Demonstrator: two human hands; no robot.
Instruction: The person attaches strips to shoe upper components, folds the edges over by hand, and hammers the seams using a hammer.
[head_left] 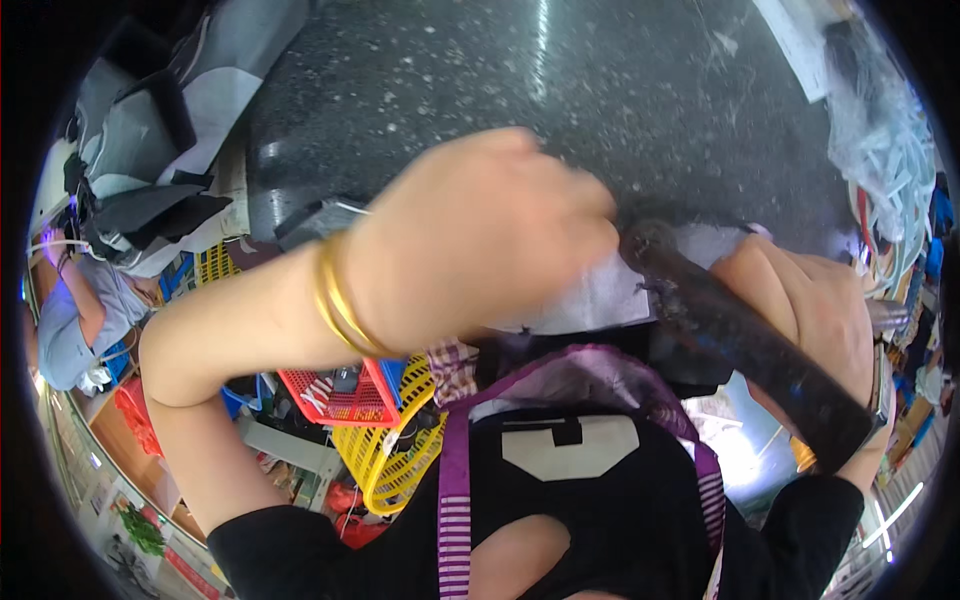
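Observation:
My left hand (480, 225), with gold bangles (340, 300) at the wrist, is raised in the middle with its fingers curled in. Motion blurs it, and whatever it may hold is hidden beneath. Below it and toward the right lies a piece of grey sheet material (605, 300). My right hand (810, 310) is bent at the right end of this grey material; its fingertips are out of sight. A dark, worn flat bar (760, 350) slants across in front of the right hand and hides part of it; I cannot tell what it belongs to.
Beyond my hands spreads a dark speckled surface (640, 100). Grey and black sheets (150, 130) are piled at the left, pale blue strips (890, 180) at the right. A red basket (350, 405) and a yellow basket (380, 465) stand lower left. Another person (85, 315) is at far left.

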